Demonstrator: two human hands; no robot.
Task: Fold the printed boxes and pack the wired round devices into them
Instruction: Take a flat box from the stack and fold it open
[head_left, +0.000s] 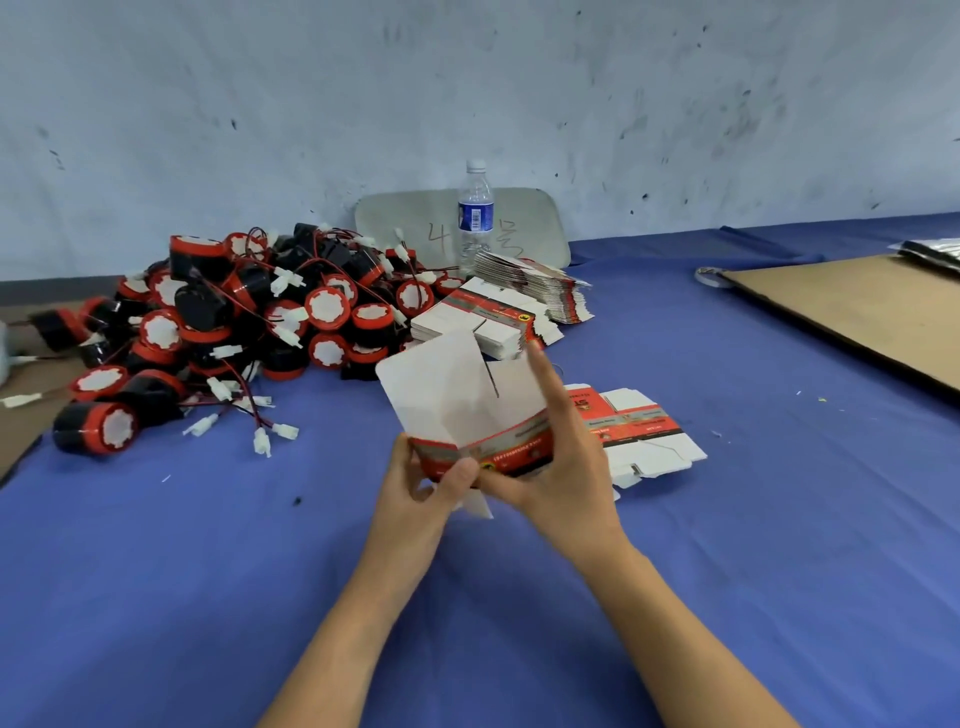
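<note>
**Printed box half-folded between two bare hands**

Head view, looking forward and down. Centre of frame, held just above a blue table cloth (208, 571): a half-opened printed box (483, 415), red-and-grey band low, white flaps standing up. Curled round its lower left corner, the left hand (431, 483), thumb pressed on the printed face. Clamped on its right side, the right hand (561, 467), index finger straight up along a white flap.

To the left, well apart from the hands: a heap of wired round devices (234, 332) with black bodies, red rims, white faces and thin leads ending in white plugs. Behind the box, near the heap: stacks of flat printed boxes (488, 322). One more flat blank (639, 431) on the cloth, just beside the right hand. Farther back, a water bottle (475, 213) before a grey panel (405, 218) leaning on the wall. Far right, a brown cardboard sheet (857, 312).

Handling, as a judgement: probably thin card — light, springy, quick to crease or tear at the slits. Best taken by the printed walls near the corners, not by the loose flaps. Devices likely hard-shelled and heavier — better lifted by the body than by the leads.
</note>
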